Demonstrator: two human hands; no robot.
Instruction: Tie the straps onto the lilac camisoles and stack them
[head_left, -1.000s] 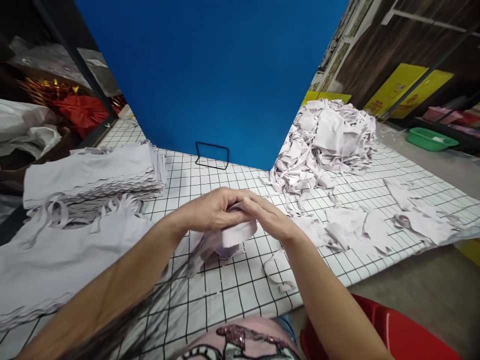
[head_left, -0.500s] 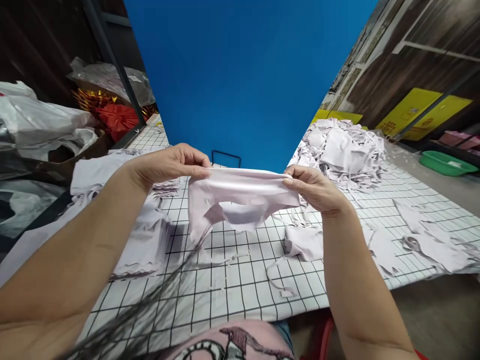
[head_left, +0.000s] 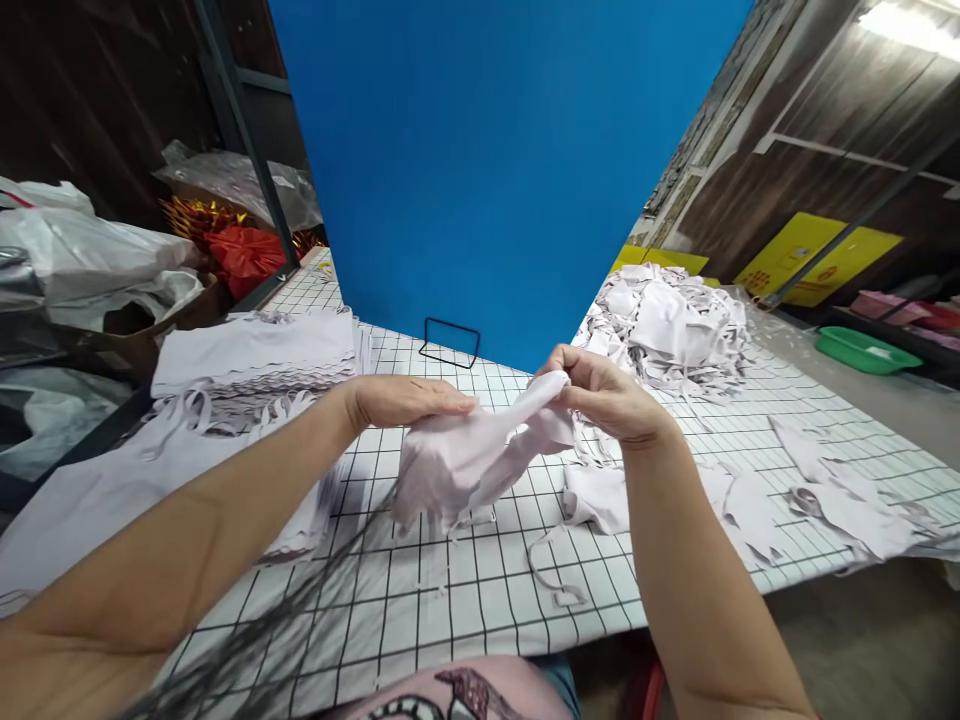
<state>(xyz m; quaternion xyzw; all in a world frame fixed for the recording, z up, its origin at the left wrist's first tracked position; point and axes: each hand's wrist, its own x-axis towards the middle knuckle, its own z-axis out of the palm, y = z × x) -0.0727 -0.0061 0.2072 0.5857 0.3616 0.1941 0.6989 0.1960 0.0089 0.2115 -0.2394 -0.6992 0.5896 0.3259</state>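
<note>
A pale lilac cut fabric piece (head_left: 472, 460) hangs bunched above the gridded white table (head_left: 465, 590). My right hand (head_left: 604, 395) pinches its upper right end between thumb and fingers. My left hand (head_left: 401, 400) lies over the piece's left end, fingers stretched and pressed down onto the cloth, holding it. Both hands hover above the middle of the table, the fabric drooping between them.
Flat stacks of the same pale fabric (head_left: 255, 350) lie at the left. A loose heap of cut pieces (head_left: 667, 320) sits back right, with scattered scraps (head_left: 832, 490) along the right edge. A blue panel (head_left: 487, 170) stands behind. Bags (head_left: 82, 250) fill the left shelves; a green basin (head_left: 866, 350) is far right.
The fabric piece, stretched taut between both hands half a second ago, now hangs slack and bunched. My hands have come closer together and lowered slightly.
</note>
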